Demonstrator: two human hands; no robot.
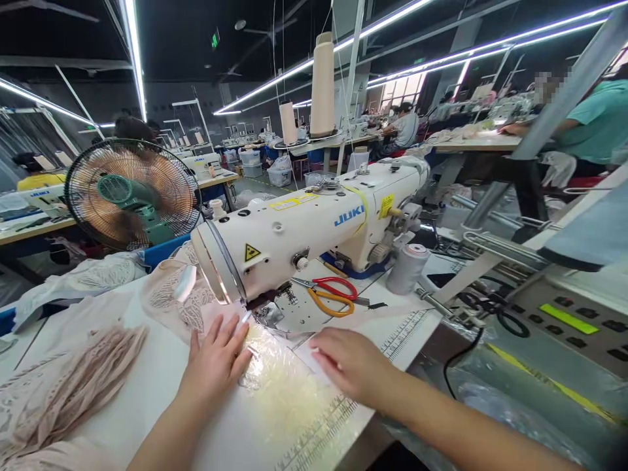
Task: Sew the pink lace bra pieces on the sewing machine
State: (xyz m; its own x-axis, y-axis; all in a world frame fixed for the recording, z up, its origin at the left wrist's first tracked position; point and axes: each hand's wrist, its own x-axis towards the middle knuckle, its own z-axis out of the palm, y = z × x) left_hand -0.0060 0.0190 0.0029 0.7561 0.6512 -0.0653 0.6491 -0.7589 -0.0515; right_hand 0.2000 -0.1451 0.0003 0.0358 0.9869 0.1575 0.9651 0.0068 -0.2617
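Note:
My left hand lies with fingers stretched out on pale pink lace fabric, just in front of the head of a white sewing machine. A small white piece shows by its fingertips. Between my hands spreads clear plastic with pale yellow material under or in it. My right hand rests at the right of this plastic, its fingers curled and pressed together; what they hold, if anything, is hidden. Scissors with red and orange handles lie on the machine bed beyond it.
A grey thread cone stands right of the machine, near a control panel. Bunched pink fabric covers the table's left. A large fan stands behind. Thread cones rise above the machine. Another person sits far right.

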